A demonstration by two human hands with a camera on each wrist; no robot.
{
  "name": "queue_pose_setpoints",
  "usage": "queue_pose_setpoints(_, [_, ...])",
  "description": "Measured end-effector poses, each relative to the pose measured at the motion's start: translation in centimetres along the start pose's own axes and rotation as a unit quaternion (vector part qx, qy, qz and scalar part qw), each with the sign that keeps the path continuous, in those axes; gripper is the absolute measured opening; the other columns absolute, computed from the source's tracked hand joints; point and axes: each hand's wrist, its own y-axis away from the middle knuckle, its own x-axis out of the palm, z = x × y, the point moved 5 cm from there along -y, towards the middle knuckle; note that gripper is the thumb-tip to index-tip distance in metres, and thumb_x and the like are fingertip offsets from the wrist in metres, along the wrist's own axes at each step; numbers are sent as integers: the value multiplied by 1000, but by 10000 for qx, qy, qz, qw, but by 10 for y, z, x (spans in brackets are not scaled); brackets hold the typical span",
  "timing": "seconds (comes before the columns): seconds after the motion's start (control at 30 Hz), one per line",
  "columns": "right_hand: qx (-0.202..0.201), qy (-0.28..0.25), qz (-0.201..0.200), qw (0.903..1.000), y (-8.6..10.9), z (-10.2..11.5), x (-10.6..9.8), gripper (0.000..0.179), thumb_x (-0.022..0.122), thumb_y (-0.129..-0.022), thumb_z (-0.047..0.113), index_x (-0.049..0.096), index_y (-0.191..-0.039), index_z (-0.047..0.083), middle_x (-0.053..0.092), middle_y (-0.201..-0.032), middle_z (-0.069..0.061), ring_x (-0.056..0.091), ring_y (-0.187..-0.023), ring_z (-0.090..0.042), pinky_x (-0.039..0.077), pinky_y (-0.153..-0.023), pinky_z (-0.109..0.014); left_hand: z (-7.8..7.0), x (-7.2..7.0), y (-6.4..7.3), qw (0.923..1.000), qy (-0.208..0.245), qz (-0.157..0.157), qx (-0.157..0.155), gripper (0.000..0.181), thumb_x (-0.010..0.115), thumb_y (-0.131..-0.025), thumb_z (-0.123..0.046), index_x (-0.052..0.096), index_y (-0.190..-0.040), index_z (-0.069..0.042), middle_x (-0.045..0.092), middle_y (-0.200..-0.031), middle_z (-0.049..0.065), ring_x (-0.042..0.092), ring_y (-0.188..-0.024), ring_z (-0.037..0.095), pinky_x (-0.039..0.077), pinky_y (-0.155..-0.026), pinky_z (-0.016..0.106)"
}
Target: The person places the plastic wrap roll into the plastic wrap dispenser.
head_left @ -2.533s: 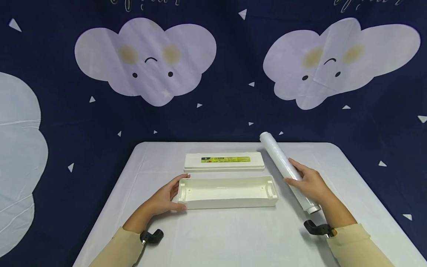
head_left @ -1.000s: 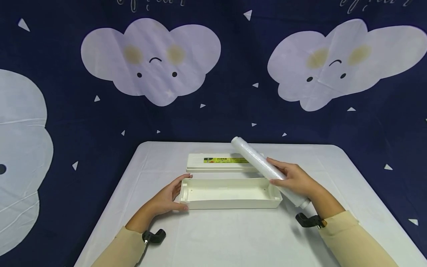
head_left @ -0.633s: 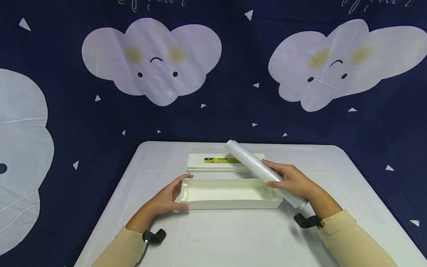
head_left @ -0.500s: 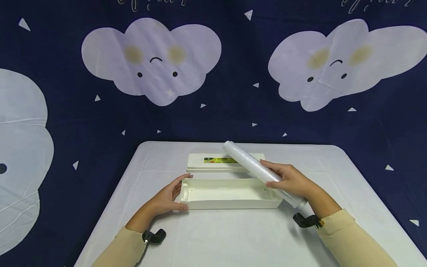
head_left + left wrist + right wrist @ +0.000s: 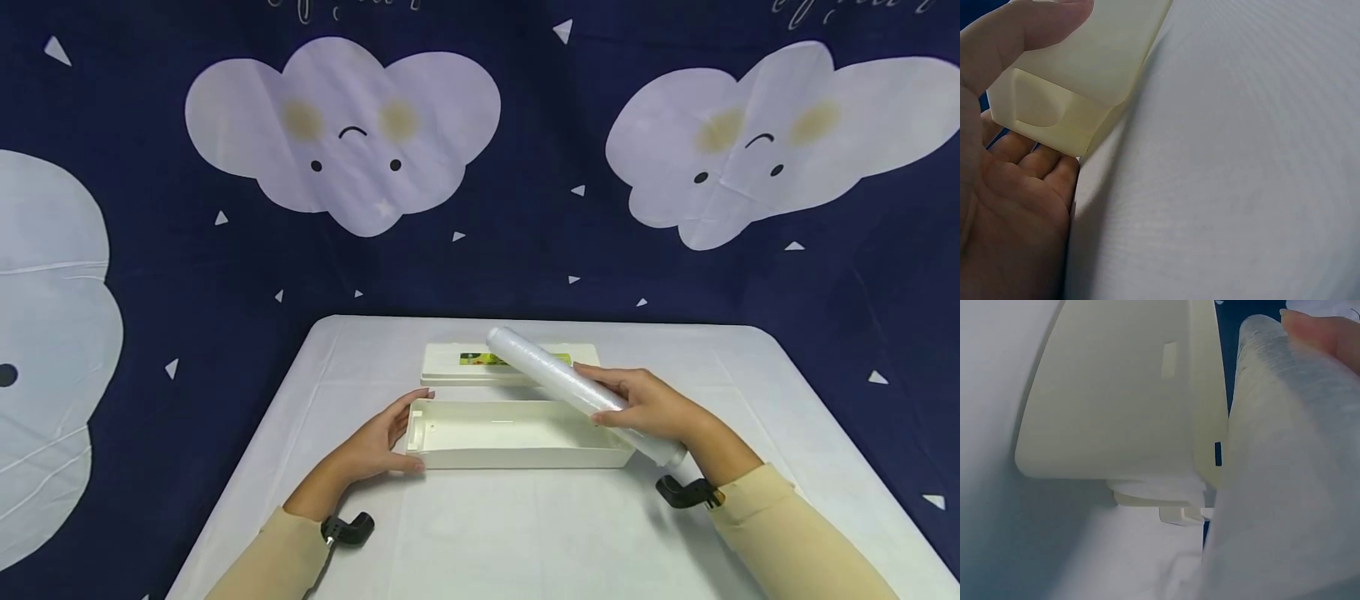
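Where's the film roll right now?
Head view, right of centre: the film roll is in the right hand, slanting across the right end of the open box, its far end overlapping the lid.

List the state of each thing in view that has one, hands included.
Box: upright, open on top
Lid: off the box, lying behind it
Roll: held tilted over the box's right end
Label: partly hidden by the roll
Left hand: grips the box's left end
Right hand: grips the roll
Backdrop: hanging, creased
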Motion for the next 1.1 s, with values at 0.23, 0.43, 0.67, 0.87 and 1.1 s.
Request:
queue_pose_setpoints(0.23, [1, -121, 217, 9997, -4, 5, 4, 76, 86, -92, 15, 49, -157, 4, 63, -141, -15, 65, -97, -29, 60, -78, -35, 0, -1, 0, 10000, 40, 28, -2, 120, 96, -70, 6, 27, -166, -9, 29, -169, 11, 28, -154, 31, 28, -118, 21])
queue_pose_setpoints(0.43, [-23, -107, 446, 9989, -8, 6, 7, 76, 85, -92, 15, 48, -158, 6, 67, -129, -16, 65, -93, -27, 60, -75, -34, -2, 0, -2, 10000, 37, 71, 48, 120, 96, -70, 4, 27, -166, -10, 29, -169, 12, 28, -154, 31, 28, -119, 22])
queue_pose_setpoints(0.67, [-89, -161, 720, 9972, -16, 10, 13, 75, 85, -92, 18, 49, -158, 6, 70, -125, -14, 66, -93, -27, 60, -77, -35, -3, -1, -1, 9999, 52, 71, 50, 121, 96, -70, 5, 24, -166, -6, 29, -169, 13, 29, -154, 31, 29, -119, 22])
queue_pose_setpoints(0.87, [-199, -136, 880, 9958, -24, 13, 18, 74, 86, -91, 18, 51, -157, 8, 68, -133, -11, 66, -94, -26, 60, -79, -37, -2, -1, -2, 9999, 67, 66, 54, 120, 95, -70, 7, 25, -166, -6, 29, -169, 13, 30, -153, 33, 29, -119, 23])
queue_pose_setpoints(1.1, [-302, -206, 1112, 9931, -30, 18, 24, 74, 86, -90, 14, 53, -156, 8, 60, -148, -10, 66, -99, -25, 58, -85, -36, -1, -1, -1, 9999, 99, 63, 15, 119, 95, -70, 8, 27, -166, -10, 28, -170, 12, 27, -155, 33, 27, -119, 23])
